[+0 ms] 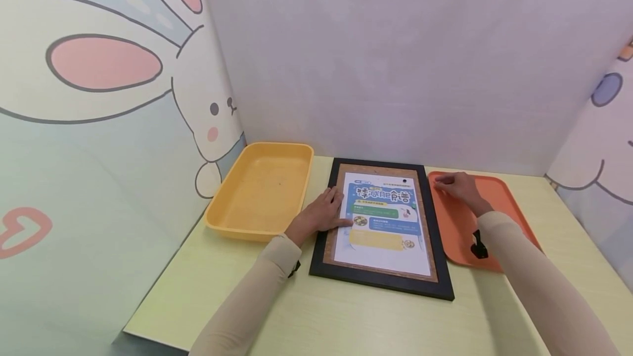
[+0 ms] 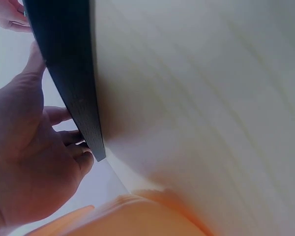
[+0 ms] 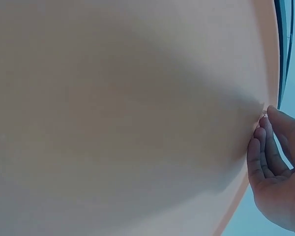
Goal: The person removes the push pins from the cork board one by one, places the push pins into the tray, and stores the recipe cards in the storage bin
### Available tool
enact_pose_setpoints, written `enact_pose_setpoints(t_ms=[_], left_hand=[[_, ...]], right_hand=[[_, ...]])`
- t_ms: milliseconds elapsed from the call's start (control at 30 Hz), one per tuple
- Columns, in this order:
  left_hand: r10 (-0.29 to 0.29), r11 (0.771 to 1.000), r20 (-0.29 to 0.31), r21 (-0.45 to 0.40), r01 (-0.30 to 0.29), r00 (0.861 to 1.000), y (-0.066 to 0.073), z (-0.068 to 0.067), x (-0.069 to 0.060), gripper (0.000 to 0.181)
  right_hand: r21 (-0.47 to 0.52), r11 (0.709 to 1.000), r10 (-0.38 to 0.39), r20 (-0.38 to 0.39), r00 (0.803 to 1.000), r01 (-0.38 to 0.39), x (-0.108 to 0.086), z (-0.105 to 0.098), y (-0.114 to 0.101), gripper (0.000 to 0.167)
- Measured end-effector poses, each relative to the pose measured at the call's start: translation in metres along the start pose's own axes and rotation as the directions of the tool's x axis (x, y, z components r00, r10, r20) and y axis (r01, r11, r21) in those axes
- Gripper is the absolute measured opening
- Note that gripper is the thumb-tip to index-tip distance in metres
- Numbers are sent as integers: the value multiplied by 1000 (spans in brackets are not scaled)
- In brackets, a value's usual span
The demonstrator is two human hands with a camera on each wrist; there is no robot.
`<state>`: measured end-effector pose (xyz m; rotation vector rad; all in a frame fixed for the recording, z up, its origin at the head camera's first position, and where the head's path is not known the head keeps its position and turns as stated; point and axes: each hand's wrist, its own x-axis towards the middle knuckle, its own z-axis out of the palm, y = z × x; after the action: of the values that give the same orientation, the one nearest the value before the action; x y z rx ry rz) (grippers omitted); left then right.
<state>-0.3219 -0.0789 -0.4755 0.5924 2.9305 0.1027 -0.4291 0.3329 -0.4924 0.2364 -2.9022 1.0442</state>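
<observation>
The person's right hand (image 1: 460, 188) reached into the far left corner of the orange tray (image 1: 509, 196), its thumb and fingertips drawn together, pinching a small pale thing (image 3: 264, 113) too small to make out. The left hand (image 1: 322, 213) rested on the left side of the framed board (image 1: 382, 285), its thumb stretched across to the poster (image 1: 381, 265) and its other fingers loosely extended toward the far end, slightly bent where they met the frame. The board lay on the table (image 1: 356, 323) between two trays, the poster upon its brown backing (image 1: 383, 170), and a dark round dot (image 1: 404, 181) showed near the poster's far right corner. The left hand covered part of the frame's left border, while the right sleeve (image 1: 529, 273) passed over the orange tray and hid some of its near right part. A pale wall (image 1: 395, 70) stood just beyond the board, and a rabbit drawing (image 1: 207, 114) covered the panel on the left. The yellow tray (image 1: 254, 233) sat to the left of the board, a tiny dark speck (image 1: 280, 184) on its floor; the orange one lay just beside the board's right edge.
</observation>
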Motion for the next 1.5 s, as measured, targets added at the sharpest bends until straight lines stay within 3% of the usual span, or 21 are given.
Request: enact_pose_setpoints(t_ms=[367, 1067, 1500], left_hand=[[-18, 1000, 2, -6, 18, 1000, -2, 3, 0, 102], [-5, 1000, 9, -12, 5, 1000, 0, 2, 0, 101], [-45, 998, 32, -45, 47, 998, 1, 1, 1, 104]], right_hand=[[23, 1000, 1, 19, 1000, -2, -2, 3, -2, 46], [-5, 999, -34, 25, 999, 35, 1, 7, -11, 39], [-32, 998, -58, 38, 998, 59, 3, 9, -23, 33]])
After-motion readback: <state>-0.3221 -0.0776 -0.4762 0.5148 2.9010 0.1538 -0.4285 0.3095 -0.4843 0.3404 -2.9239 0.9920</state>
